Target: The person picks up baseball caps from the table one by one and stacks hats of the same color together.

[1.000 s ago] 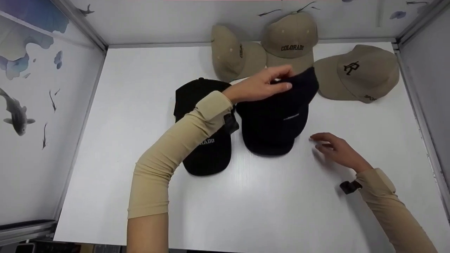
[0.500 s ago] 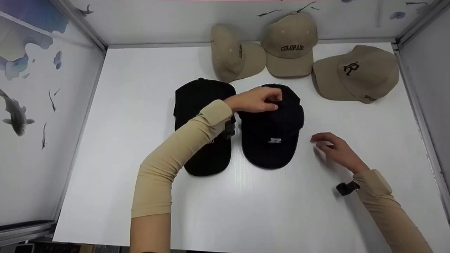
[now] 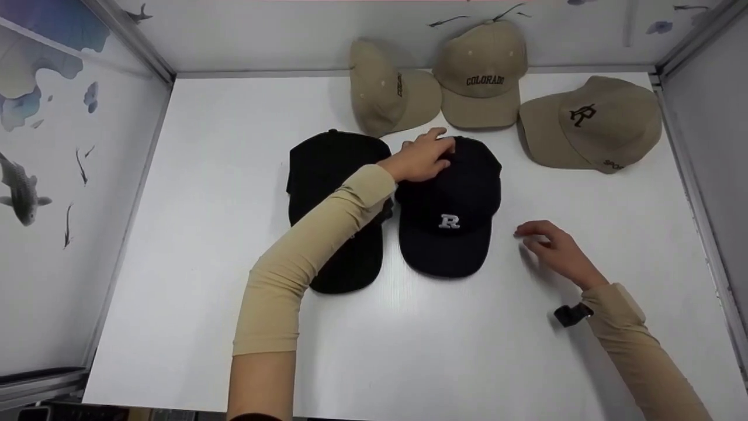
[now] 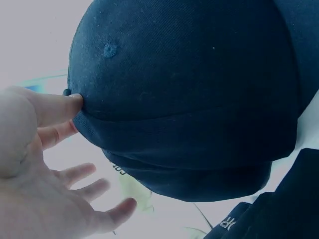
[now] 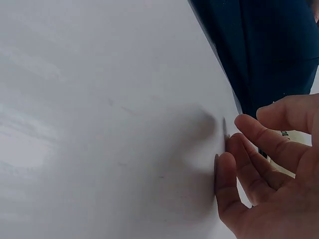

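A navy baseball cap with a white letter R lies crown up on the white table, brim toward the person. My left hand reaches over to the back of its crown. In the left wrist view, the thumb and index finger meet the crown's edge near the top button, while the other fingers spread apart. A black cap lies just left of the navy one, partly hidden under my left forearm. My right hand rests at the table to the right of the navy cap, fingers loosely bent around nothing.
Along the back wall sit a beige cap turned sideways, a beige COLORADO cap, and another beige cap with a dark emblem at right. White panels enclose the table at the back and sides.
My left hand has brought the navy cap down toward the person and laid it brim forward beside the black cap, then loosened its fingers. My right hand has barely moved.
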A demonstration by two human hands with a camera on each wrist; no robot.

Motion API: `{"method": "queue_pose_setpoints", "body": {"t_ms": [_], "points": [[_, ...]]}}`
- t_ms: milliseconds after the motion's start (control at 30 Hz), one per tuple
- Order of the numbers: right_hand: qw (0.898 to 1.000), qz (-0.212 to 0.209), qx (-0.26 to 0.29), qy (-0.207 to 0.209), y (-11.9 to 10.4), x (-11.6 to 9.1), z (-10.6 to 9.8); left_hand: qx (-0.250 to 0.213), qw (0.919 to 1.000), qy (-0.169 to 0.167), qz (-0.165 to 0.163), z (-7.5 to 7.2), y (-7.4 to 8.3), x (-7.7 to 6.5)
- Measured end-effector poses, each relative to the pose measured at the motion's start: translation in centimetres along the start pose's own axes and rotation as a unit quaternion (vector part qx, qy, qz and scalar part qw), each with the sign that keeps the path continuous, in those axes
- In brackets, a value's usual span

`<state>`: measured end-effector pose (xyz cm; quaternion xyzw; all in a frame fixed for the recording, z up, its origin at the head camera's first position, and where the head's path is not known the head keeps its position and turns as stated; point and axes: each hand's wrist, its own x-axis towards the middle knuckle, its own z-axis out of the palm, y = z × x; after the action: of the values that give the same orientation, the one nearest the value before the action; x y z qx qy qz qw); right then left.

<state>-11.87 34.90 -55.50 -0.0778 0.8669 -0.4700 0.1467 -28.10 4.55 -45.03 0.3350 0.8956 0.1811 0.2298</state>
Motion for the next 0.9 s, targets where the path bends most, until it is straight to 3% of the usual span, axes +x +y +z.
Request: {"method": "queue_pose_setpoints", "body": {"t_ms": [433, 600, 733, 900], "points": [[1.0, -0.019, 0.001, 0.012, 0.0, 0.0, 0.5, 0.051, 0.9983, 0.015, -0.021, -0.1, 0.3, 0.0], [1.0, -0.026, -0.001, 0.018, -0.1, 0.0, 0.8, 0.067, 0.9968, 0.037, -0.022, 0.0, 0.6, -0.5], [1.0, -0.024, 0.0, 0.019, 0.0, 0.0, 0.8, 0.08, 0.9954, 0.052, -0.012, 0.3, 1.4, -1.5], [0.999, -0.022, -0.004, 0.023, 0.2, 0.0, 0.7, 0.121, 0.9919, 0.021, 0.031, 1.4, 3.2, -3.0]]}}
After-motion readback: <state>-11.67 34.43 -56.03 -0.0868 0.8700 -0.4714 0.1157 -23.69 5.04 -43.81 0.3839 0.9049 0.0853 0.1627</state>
